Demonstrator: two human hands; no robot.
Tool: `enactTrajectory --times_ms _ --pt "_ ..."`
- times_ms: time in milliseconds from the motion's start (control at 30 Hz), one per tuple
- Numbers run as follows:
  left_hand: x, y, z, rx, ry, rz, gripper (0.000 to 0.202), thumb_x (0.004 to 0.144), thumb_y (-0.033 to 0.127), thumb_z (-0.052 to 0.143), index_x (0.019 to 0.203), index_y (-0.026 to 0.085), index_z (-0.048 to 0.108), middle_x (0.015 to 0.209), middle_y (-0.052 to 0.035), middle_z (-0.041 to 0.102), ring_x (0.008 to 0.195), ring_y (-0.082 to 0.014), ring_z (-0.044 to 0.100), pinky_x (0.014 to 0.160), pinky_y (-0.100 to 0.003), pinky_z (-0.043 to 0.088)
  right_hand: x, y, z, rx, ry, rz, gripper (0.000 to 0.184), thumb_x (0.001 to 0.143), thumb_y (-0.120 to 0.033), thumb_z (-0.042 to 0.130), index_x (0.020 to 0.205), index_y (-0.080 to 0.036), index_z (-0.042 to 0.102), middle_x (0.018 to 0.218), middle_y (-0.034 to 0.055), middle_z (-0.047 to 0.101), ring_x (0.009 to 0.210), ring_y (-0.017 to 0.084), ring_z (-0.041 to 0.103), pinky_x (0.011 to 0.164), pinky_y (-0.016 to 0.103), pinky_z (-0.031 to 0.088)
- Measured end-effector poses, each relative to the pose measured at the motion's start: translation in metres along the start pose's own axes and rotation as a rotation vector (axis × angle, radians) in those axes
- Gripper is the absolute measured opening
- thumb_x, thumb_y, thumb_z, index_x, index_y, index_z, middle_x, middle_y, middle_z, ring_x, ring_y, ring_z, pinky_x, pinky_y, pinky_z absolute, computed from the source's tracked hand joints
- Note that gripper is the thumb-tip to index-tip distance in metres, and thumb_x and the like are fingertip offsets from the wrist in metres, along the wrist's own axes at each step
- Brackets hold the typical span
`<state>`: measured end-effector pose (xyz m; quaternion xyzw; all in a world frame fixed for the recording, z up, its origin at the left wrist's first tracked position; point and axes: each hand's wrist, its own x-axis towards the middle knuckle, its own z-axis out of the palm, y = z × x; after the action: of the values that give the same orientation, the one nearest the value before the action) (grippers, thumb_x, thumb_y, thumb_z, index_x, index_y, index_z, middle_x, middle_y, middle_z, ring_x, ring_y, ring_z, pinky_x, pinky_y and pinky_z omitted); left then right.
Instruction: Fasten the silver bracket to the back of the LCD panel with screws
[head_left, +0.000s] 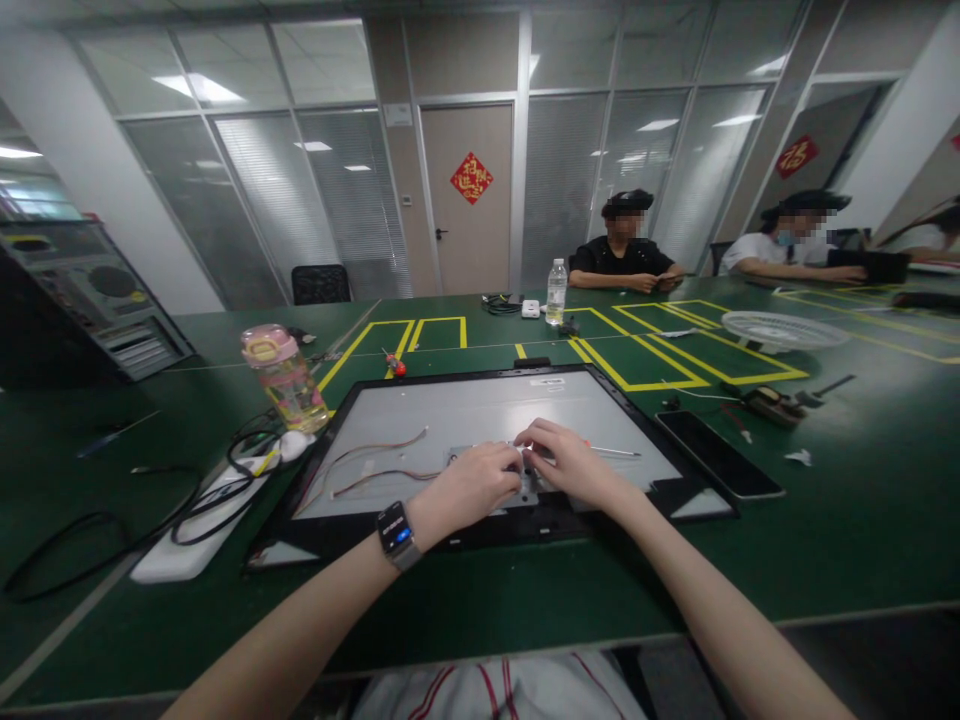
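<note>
A flat display panel (405,410) with a grey back and black frame lies on the table in front of me. Over its lower middle, my left hand (476,483), with a smartwatch (399,535) on the wrist, has its fingers curled at a small metal plate (530,488). Close against it, my right hand (566,460) bends its fingers down onto the same plate. Whatever the fingertips pinch is hidden. Thin wires (386,474) run across the panel to the left. A screwdriver (619,453) lies on the panel just beyond my right hand.
Left of the panel are a pink-lidded bottle (283,375), a white power strip (199,525), black cables and a computer case (90,300). To the right lie a phone (716,452) and a multimeter-like tool (772,405). A water bottle (556,292) stands farther back; other people sit beyond.
</note>
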<state>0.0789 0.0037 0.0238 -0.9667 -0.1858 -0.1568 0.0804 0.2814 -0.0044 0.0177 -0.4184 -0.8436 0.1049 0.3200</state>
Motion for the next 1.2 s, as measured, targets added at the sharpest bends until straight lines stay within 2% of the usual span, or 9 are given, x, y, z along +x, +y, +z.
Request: enactTrajectory --times_ms 133,367,533,633,733,867,967,1100,1200 --pt "0.001 0.002 -0.003 -0.041 -0.026 -0.020 0.010 0.087 0.015 0.063 0.078 0.016 0.068 0.098 -0.0042 0.064 0.089 -0.0182 0.059 0.081 -0.030 0.047 0.001 0.006 -0.001 -0.048 0.030 0.045 0.021 0.086 -0.010 0.051 0.097 -0.020 0.066 0.091 0.0049 0.062 0.081 0.018 0.060 0.073 0.029 0.046" --pt "0.001 0.006 -0.004 -0.208 -0.010 -0.160 0.013 0.088 0.013 0.057 0.080 0.017 0.067 0.096 -0.0036 0.067 0.086 -0.0166 0.062 0.079 -0.027 0.048 -0.006 0.029 -0.020 -0.292 0.021 0.307 0.025 0.082 -0.018 0.064 0.107 -0.017 0.065 0.104 0.0117 0.065 0.094 0.026 0.063 0.081 0.034 0.047" --pt "-0.003 0.007 -0.009 -0.483 0.169 -0.395 0.010 0.088 0.020 0.059 0.095 0.018 0.066 0.093 -0.0031 0.071 0.086 -0.0173 0.066 0.080 -0.029 0.050 -0.015 0.037 -0.030 -0.393 -0.136 0.491 0.024 0.076 -0.016 0.067 0.100 -0.017 0.070 0.099 0.0117 0.070 0.088 0.025 0.066 0.071 0.029 0.045" --pt "-0.003 0.004 -0.013 -0.738 0.300 -0.538 0.013 0.085 0.023 0.060 0.094 0.017 0.068 0.096 -0.0055 0.073 0.090 -0.0187 0.067 0.085 -0.031 0.050 -0.015 0.037 -0.034 -0.429 -0.153 0.526 0.014 0.076 -0.012 0.062 0.084 -0.016 0.073 0.089 0.0120 0.071 0.084 0.026 0.066 0.067 0.028 0.042" --pt "-0.002 -0.002 -0.011 -1.060 0.400 -0.698 0.017 0.083 0.028 0.060 0.088 0.014 0.069 0.092 -0.0087 0.074 0.090 -0.0213 0.069 0.087 -0.034 0.052 -0.011 0.030 -0.038 -0.420 -0.133 0.507 0.016 0.081 -0.017 0.058 0.085 -0.017 0.073 0.090 0.0111 0.071 0.082 0.025 0.065 0.067 0.028 0.042" --pt "0.000 -0.007 -0.008 -1.412 0.548 -0.785 0.036 0.080 0.031 0.068 0.112 0.015 0.066 0.116 -0.0134 0.069 0.111 -0.0255 0.064 0.101 -0.042 0.045 -0.003 0.011 -0.035 -0.012 0.140 0.326 0.025 0.089 -0.029 0.050 0.097 -0.015 0.069 0.093 0.0103 0.070 0.084 0.023 0.064 0.074 0.031 0.046" --pt "0.003 -0.003 -0.008 -1.644 0.569 -0.683 0.048 0.080 0.034 0.071 0.124 0.019 0.060 0.136 -0.0131 0.057 0.125 -0.0262 0.054 0.108 -0.042 0.039 0.003 -0.009 -0.021 0.404 0.030 0.204 0.027 0.090 -0.038 0.052 0.093 -0.017 0.069 0.087 0.0062 0.070 0.083 0.021 0.063 0.075 0.030 0.049" --pt "0.006 0.004 -0.010 -1.660 0.582 -0.662 0.046 0.081 0.041 0.070 0.118 0.015 0.061 0.117 -0.0152 0.068 0.112 -0.0265 0.063 0.100 -0.040 0.046 0.008 -0.029 0.002 0.656 -0.111 0.165 0.031 0.089 -0.044 0.055 0.095 -0.017 0.070 0.086 0.0050 0.071 0.080 0.020 0.064 0.073 0.030 0.050" --pt "0.002 0.001 -0.014 -1.619 0.686 -0.730 0.043 0.080 0.044 0.069 0.108 0.013 0.060 0.103 -0.0135 0.071 0.092 -0.0245 0.071 0.085 -0.038 0.054 0.008 -0.023 -0.001 0.534 -0.028 0.196 0.034 0.091 -0.045 0.050 0.094 -0.018 0.070 0.090 0.0066 0.072 0.084 0.022 0.065 0.077 0.033 0.050"
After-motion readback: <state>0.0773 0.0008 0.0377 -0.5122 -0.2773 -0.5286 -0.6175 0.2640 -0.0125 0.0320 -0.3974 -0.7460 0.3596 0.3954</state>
